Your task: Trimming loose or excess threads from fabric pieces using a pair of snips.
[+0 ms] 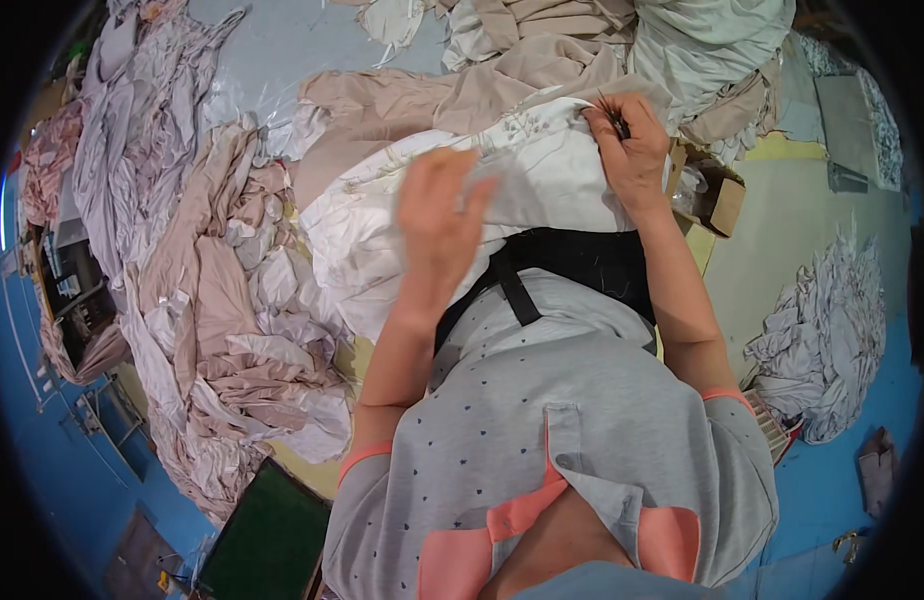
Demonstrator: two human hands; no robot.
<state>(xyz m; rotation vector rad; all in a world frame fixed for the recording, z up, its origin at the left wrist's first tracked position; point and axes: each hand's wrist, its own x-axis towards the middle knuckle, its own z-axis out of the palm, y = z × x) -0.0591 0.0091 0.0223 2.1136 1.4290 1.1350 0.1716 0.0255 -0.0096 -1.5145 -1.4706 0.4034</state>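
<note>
White fabric with a printed grey sprig pattern (557, 165) lies across my lap and over beige cloth (382, 110). My right hand (632, 150) is closed at the fabric's upper right edge, pinching it between thumb and fingers. A small dark, spiky thing (612, 118) shows at those fingers; its kind is unclear. Over the left part of the fabric hangs my left hand (442, 205), smeared by motion, so its fingers cannot be read. A pale blur lies beside its thumb.
Heaped beige and white cloth (222, 330) fills the left side. Pale cloth (717, 50) is piled at the far right. An open cardboard box (722, 200) stands beside my right forearm. A grey cloth heap (827, 345) lies farther right, and a dark green panel (262, 540) lower left.
</note>
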